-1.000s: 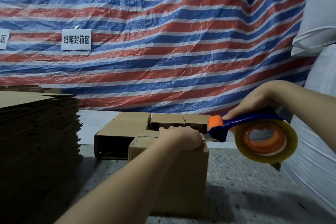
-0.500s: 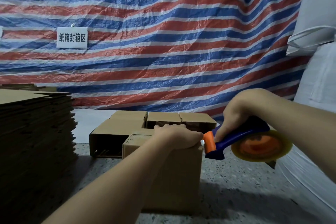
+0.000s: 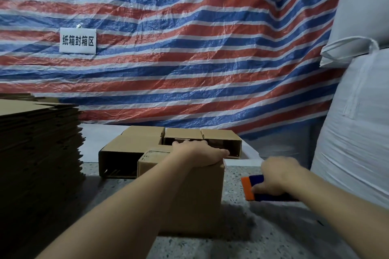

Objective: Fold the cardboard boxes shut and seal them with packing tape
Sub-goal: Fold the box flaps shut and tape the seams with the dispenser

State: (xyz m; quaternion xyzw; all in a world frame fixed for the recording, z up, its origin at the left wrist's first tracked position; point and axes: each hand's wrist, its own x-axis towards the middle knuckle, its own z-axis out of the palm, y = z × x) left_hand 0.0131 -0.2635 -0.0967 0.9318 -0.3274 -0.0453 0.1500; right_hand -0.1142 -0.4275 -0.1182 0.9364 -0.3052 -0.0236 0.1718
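The right hand (image 3: 275,176), fingers gripping the tape dispenser (image 3: 255,188), has dropped beside the box (image 3: 195,200); left hand (image 3: 200,154) stays flat on top.

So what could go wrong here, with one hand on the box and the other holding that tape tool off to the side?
1. The left hand only presses the box top; if it lifts, the flaps may spring up.
2. The right hand grips the tape dispenser low beside the box, so a hasty swing back could nudge it.
3. Open boxes sit right behind, so a shove might knock them.
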